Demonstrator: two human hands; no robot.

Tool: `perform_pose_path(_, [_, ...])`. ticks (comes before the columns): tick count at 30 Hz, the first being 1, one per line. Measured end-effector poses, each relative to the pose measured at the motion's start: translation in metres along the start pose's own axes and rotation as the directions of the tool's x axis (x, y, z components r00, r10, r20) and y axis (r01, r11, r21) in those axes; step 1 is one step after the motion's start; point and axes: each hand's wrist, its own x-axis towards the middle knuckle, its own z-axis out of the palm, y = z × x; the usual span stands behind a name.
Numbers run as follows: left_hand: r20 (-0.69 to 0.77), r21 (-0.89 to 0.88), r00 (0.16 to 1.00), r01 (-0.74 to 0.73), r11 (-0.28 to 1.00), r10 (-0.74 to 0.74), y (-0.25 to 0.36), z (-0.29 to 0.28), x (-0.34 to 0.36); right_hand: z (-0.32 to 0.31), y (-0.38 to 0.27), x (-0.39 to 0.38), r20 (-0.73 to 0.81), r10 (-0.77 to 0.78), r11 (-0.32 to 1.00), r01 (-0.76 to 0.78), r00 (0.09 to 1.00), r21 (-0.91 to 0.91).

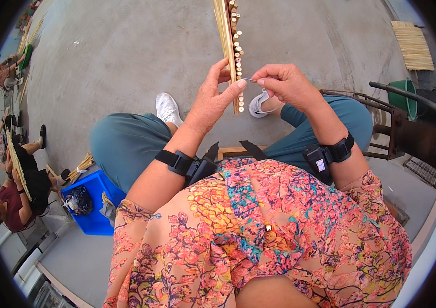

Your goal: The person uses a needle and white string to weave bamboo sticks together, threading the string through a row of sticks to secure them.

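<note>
Tool (249, 79) at a row of cut stalks (232, 46)

Seen from above, the stalks form a long, narrow strip, turned edge-on so that their round ends face right. The strip runs from the picture's top edge down to between the two white shoes (167, 109). The left hand (217, 92) grips it near the lower end, fingers on the left side, thumb across the ends. The right hand (287, 86) pinches the thin metal tool between thumb and forefinger; it reaches the ends just beside the left thumb.

Grey floor (120, 56) spreads wide on both sides of the strip. The knees are well apart, with both hands forward of the lap. To the right, a metal frame (397, 133) stands close to the right knee, a green bucket (408, 97) just behind it. To the left, a blue bin (85, 227) sits near the left knee. People (17, 215) sit along the far left edge.
</note>
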Motion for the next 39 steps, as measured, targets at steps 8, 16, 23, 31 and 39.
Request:
perform_pose_path(8, [0.157, 0.335, 0.953, -0.297, 0.894, 0.258, -0.026, 0.02, 0.011, -0.022, 0.006, -0.002, -0.146, 0.065, 0.998, -0.063, 0.987, 0.017])
perform_pose_path(16, [-0.054, 0.581, 0.94, -0.245, 0.776, 0.337, -0.039, 0.045, 0.011, -0.036, 0.007, 0.006, -0.147, 0.0, 0.992, -0.018, 0.989, -0.122])
perform_pose_path(23, [-0.097, 0.708, 0.899, -0.239, 0.665, 0.426, -0.034, 0.048, 0.008, -0.037, 0.0, 0.004, -0.101, -0.052, 0.978, 0.03, 0.993, -0.207])
perform_pose_path(31, [-0.087, 0.614, 0.879, -0.324, 0.72, 0.47, -0.02, 0.036, -0.002, -0.032, -0.006, -0.011, -0.092, -0.055, 0.972, 0.032, 0.994, -0.234])
perform_pose_path(39, [-0.067, 0.685, 0.852, -0.339, 0.645, 0.519, -0.021, 0.056, -0.001, -0.034, 0.007, -0.033, -0.099, -0.087, 0.972, 0.063, 0.991, -0.227])
